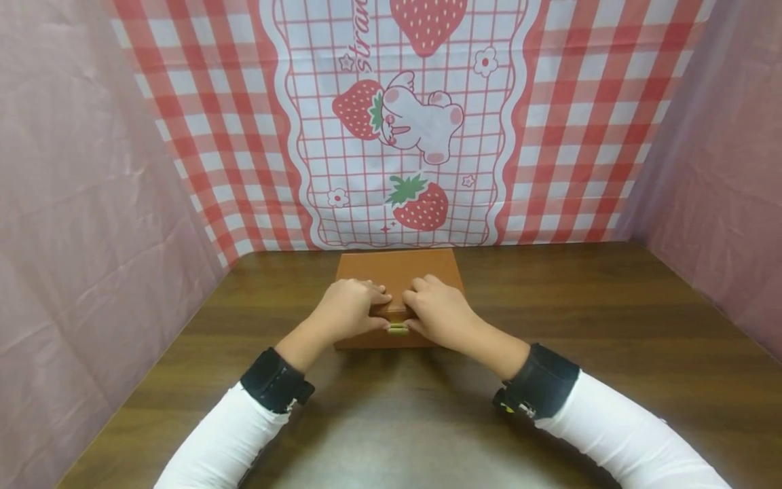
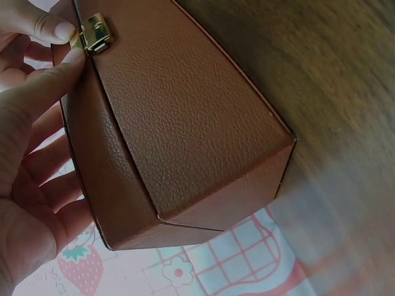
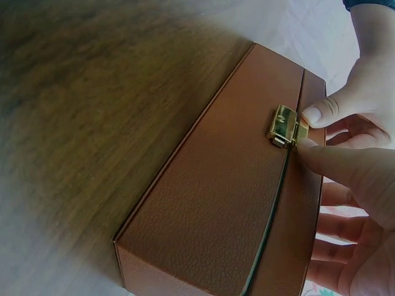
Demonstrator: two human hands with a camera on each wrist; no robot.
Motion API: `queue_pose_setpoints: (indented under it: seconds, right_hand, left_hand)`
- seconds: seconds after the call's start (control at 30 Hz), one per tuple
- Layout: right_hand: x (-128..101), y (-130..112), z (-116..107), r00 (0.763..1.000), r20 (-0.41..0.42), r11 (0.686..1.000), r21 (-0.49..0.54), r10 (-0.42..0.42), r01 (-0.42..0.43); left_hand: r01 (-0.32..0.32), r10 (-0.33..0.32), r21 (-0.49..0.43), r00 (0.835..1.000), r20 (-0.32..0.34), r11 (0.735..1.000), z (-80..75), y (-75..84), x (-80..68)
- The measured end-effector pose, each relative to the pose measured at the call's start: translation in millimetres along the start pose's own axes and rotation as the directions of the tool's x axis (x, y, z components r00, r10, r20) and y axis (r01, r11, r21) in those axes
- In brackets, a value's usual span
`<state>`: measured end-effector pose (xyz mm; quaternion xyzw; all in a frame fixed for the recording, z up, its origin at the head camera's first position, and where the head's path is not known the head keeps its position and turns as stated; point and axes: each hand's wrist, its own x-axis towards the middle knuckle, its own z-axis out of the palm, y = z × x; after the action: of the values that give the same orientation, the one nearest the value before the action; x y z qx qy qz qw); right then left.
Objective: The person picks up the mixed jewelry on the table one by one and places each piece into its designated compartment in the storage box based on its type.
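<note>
A brown leather-textured box (image 1: pixel 403 266) stands on the table, its front facing me. A gold clasp (image 3: pixel 283 126) sits at the middle of its front, across the seam between lid (image 2: pixel 99 129) and body (image 2: pixel 191 111). My left hand (image 1: pixel 347 307) grips the lid's front edge from the left, thumb tip at the clasp's upper plate and fingers over the top. From the right, my right hand (image 1: pixel 442 314) holds the same edge, its thumb against the other side of that plate. A thin dark seam runs below the lid. The box's inside is hidden.
The dark wooden table (image 1: pixel 391 421) reaches to both sides and in front of the box. Right behind it hangs a red-and-white checked cloth (image 1: pixel 568 136) with strawberry prints. Pinkish curtains (image 1: pixel 91 204) close off the left and right sides.
</note>
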<state>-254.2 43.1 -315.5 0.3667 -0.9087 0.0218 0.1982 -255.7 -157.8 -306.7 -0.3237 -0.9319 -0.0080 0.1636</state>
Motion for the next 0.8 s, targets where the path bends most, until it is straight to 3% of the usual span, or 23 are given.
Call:
queue_pose_setpoints:
  seconds: [0.63,0.73,0.8]
  right_hand:
    - [-0.3,-2.1,0.6,1.0,-0.012,1.0,-0.015,0.0,0.0]
    - [-0.9,0.9,-1.3,1.0,-0.001,1.0,0.004,-0.002,0.002]
    - [-0.7,7.4,-3.9,1.0,-0.013,0.998,0.056,0.003,-0.003]
  left_hand:
    - [0.039,-0.04,0.031,0.999,0.028,0.999,0.3,1.9,0.2]
    - [0.049,-0.045,-0.074,0.998,0.054,0.996,-3.4,-3.0,1.5]
    - [0.096,-0.083,-0.215,0.994,0.072,0.972,-8.4,-12.1,1.9]
